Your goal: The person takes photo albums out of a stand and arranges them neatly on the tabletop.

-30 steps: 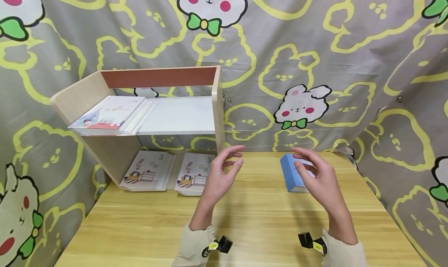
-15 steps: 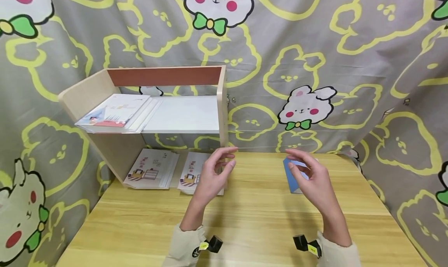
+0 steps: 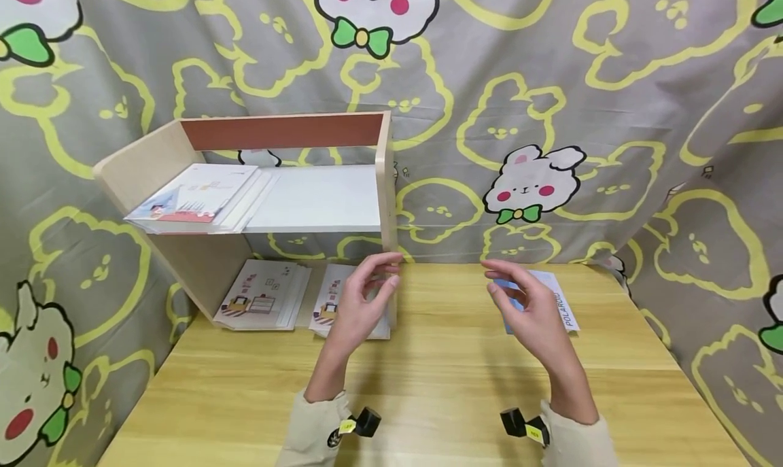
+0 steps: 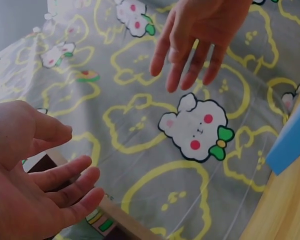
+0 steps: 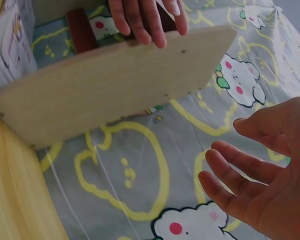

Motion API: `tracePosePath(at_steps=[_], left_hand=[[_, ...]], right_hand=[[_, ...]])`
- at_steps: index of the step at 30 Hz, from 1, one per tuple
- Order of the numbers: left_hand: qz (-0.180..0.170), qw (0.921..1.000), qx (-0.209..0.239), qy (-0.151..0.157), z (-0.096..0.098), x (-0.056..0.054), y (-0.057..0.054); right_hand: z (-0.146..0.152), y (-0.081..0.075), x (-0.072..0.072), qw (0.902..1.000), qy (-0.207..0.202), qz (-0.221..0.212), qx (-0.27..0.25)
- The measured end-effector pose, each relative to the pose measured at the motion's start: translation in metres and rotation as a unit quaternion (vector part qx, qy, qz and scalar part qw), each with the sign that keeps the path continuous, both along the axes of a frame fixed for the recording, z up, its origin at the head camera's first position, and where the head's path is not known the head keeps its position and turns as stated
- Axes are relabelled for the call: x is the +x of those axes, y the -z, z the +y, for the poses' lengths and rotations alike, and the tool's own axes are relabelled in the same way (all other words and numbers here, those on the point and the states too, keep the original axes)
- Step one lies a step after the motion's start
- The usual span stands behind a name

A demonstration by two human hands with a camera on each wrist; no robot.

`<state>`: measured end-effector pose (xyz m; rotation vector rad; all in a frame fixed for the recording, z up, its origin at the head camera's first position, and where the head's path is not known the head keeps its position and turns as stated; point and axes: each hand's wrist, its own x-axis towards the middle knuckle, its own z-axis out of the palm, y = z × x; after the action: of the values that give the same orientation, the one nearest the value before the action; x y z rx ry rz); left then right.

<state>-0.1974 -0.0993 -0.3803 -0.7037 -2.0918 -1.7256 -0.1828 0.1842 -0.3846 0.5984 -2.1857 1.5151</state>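
Observation:
My left hand (image 3: 361, 304) hovers over the table in front of the shelf's right side, its fingers loosely bent around nothing. Level with it, my right hand (image 3: 531, 310) is held in the air, thumb and fingers apart and palm turned inward. Behind the right hand lies a blue and white book (image 3: 558, 297) marked POLAROID, partly hidden by that hand. Its blue spine (image 4: 290, 145) shows in the left wrist view. Near the left hand, a stack of white picture books (image 3: 342, 283) rests on the lower shelf, partly covered by the hand.
A two-tier wooden shelf (image 3: 385, 181) stands at the back left of the table (image 3: 428, 385). More white books lie on its upper board (image 3: 318, 195) and a second stack (image 3: 263, 293) sits lower left. A patterned curtain (image 3: 440, 113) hangs behind.
Both hands have drifted left over the table, keeping their relaxed shape. More of the blue and white book's right side now shows behind the right hand. The view has shifted slightly.

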Motion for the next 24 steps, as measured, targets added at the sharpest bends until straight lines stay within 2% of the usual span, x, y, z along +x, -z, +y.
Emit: tracePosePath(at_steps=[5, 13, 24], left_hand=[[0.010, 0.9998, -0.017, -0.008, -0.010, 0.001, 0.003], [0.000, 0.9996, -0.027, 0.007, -0.026, 0.005, 0.010], [-0.007, 0.9985, -0.052, 0.013, -0.050, 0.009, 0.007]], right_hand=[[-0.012, 0.001, -0.004, 0.9998, -0.017, -0.001, -0.001], [-0.026, 0.004, -0.008, 0.9990, -0.041, -0.011, -0.014], [-0.051, 0.004, -0.010, 0.9985, -0.051, 0.014, -0.014]])
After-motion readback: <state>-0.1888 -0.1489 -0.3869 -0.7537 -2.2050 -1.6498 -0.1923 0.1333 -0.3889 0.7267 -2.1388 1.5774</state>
